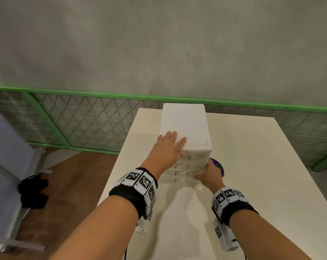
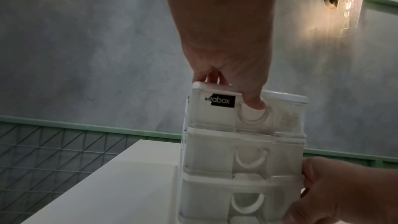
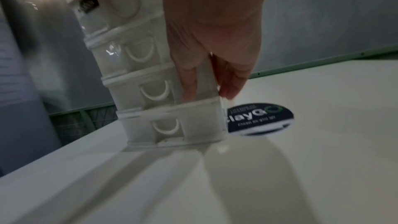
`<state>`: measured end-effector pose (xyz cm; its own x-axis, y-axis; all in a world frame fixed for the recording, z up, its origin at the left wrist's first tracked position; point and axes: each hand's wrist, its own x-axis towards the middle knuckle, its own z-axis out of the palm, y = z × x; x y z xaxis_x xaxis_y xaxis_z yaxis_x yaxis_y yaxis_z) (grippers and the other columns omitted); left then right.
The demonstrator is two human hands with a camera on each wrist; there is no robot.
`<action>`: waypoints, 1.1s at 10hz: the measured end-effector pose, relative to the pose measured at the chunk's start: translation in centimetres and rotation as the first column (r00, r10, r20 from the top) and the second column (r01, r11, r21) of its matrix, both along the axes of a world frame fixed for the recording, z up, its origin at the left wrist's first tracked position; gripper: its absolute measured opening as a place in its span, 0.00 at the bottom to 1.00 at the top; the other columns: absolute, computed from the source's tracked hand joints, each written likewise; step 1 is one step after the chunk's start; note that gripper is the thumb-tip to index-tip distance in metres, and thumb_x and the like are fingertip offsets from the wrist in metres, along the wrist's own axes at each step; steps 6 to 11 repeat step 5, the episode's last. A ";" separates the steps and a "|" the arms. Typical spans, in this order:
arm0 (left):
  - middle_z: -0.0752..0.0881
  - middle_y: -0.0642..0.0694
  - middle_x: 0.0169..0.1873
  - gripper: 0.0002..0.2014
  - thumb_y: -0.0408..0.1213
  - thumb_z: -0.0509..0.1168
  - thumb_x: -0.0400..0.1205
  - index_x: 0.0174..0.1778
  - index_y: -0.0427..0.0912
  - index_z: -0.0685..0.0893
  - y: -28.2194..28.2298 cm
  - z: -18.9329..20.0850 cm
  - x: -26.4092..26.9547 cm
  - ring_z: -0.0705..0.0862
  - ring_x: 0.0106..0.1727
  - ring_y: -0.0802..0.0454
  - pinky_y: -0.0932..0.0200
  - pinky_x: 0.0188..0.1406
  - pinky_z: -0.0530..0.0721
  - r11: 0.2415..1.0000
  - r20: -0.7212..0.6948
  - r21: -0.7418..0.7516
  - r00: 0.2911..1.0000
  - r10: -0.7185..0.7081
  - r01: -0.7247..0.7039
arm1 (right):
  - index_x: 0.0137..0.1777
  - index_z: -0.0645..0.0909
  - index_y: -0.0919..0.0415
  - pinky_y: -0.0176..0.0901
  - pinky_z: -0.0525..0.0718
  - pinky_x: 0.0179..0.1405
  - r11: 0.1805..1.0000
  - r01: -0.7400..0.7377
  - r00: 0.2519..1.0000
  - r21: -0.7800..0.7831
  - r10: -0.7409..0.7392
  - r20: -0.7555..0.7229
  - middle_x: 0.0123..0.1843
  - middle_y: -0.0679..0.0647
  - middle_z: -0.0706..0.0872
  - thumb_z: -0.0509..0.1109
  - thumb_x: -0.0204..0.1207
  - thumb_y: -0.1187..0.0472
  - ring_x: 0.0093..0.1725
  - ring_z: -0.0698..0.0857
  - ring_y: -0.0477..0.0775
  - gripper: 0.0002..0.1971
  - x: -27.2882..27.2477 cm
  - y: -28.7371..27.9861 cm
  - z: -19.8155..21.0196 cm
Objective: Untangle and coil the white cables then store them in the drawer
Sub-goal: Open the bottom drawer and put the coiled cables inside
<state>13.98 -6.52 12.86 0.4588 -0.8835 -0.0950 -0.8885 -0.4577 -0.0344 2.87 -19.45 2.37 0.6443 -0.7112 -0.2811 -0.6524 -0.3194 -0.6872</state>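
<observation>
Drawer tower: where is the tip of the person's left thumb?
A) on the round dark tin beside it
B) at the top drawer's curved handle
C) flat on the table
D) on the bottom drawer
B: the left wrist view shows the left hand reaching over the drawer tower, with its thumb tip set at the top drawer's curved handle.

A black label (image 2: 223, 103) near the top of the white drawer tower (image 2: 243, 151) ends in "abox" in white letters. At the tower's three o'clock, a round dark lid (image 3: 259, 118) reads "clayGO" and "Clean as you go".
</observation>
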 end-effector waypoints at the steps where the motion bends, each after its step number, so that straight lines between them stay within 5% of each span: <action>1: 0.57 0.37 0.82 0.27 0.45 0.52 0.87 0.82 0.46 0.55 0.3 0.0 0.0 0.53 0.83 0.41 0.43 0.81 0.55 1.000 -0.010 -0.028 1.000 -0.005 0.005 | 0.66 0.71 0.64 0.44 0.79 0.50 1.000 -0.019 0.999 -0.017 0.019 -0.046 0.59 0.60 0.84 0.74 0.67 0.64 0.60 0.81 0.62 0.27 -0.5 0.2 1.3; 3: 0.67 0.35 0.75 0.26 0.37 0.53 0.86 0.80 0.43 0.56 0.1 1.2 0.1 0.66 0.75 0.38 0.45 0.73 0.66 0.996 0.049 0.074 0.997 -0.058 0.055 | 0.65 0.78 0.57 0.32 0.74 0.45 0.974 -0.217 0.953 -0.058 0.199 -0.228 0.64 0.53 0.83 0.73 0.71 0.53 0.63 0.80 0.54 0.23 -4.0 0.4 4.7; 4: 0.74 0.37 0.69 0.24 0.36 0.53 0.85 0.78 0.41 0.61 -0.5 2.4 -0.2 0.71 0.70 0.39 0.44 0.74 0.65 0.990 0.135 0.123 0.987 -0.085 0.068 | 0.66 0.77 0.57 0.34 0.76 0.55 0.976 -0.214 0.944 -0.032 0.198 -0.263 0.62 0.54 0.83 0.74 0.70 0.51 0.58 0.81 0.51 0.25 -6.9 0.5 6.4; 5: 0.74 0.39 0.70 0.22 0.39 0.54 0.85 0.76 0.41 0.66 -0.2 3.1 -3.4 0.70 0.72 0.40 0.45 0.77 0.60 0.986 0.043 0.134 0.994 -0.104 0.097 | 0.66 0.76 0.56 0.25 0.76 0.41 0.981 -0.195 0.945 0.027 0.195 -0.262 0.48 0.49 0.79 0.74 0.71 0.52 0.45 0.78 0.45 0.24 -11.0 2.5 7.9; 11: 0.74 0.39 0.70 0.22 0.39 0.54 0.85 0.76 0.41 0.66 -0.2 3.1 -3.4 0.70 0.72 0.40 0.45 0.77 0.60 0.986 0.043 0.134 0.994 -0.104 0.097 | 0.66 0.76 0.56 0.25 0.76 0.41 0.981 -0.195 0.945 0.027 0.195 -0.262 0.48 0.49 0.79 0.74 0.71 0.52 0.45 0.78 0.45 0.24 -11.0 2.5 7.9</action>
